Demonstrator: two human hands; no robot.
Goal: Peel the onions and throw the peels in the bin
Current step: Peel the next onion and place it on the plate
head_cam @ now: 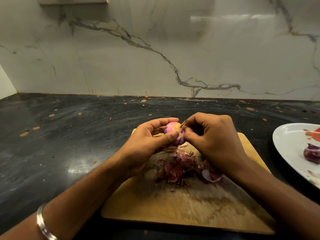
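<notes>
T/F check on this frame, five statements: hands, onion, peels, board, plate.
1. The left hand holds the onion above the cutting board. True.
2. The right hand lies flat and open on the counter. False: its fingers pinch a bit of skin at the onion.
3. A pile of peels lies on the cutting board. True.
4. The white plate sits to the left of the board. False: it is at the right edge of the view, with another onion on it.
5. A knife rests on the board. False: no knife is in view.
</notes>
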